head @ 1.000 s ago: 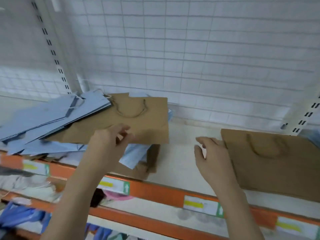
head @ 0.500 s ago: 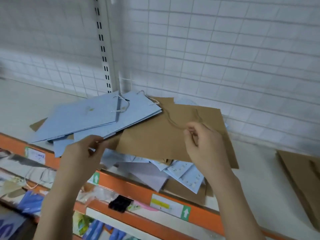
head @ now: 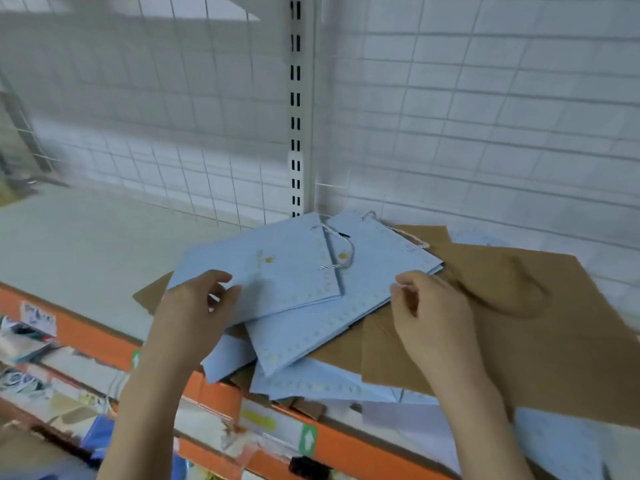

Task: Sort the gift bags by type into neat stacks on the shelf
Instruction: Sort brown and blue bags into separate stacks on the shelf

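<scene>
Grip: my left hand (head: 194,306) pinches the top pale-blue flat paper gift bag (head: 277,271), my right hand (head: 426,306) pinches the one beneath (head: 374,271); best lifted level, clear of the brown kraft paper bags (head: 519,323).

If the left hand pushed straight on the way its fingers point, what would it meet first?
Probably nothing new: the left hand already touches the top blue gift bag. Further on lies the second blue bag with its cord handle, though depth is unclear.

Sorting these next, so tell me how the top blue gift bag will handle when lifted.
The top blue gift bag lies folded flat, so it is probably light and slightly bendy. It rests loose on other blue bags, so it may slide. Its cord handle could snag.
</scene>
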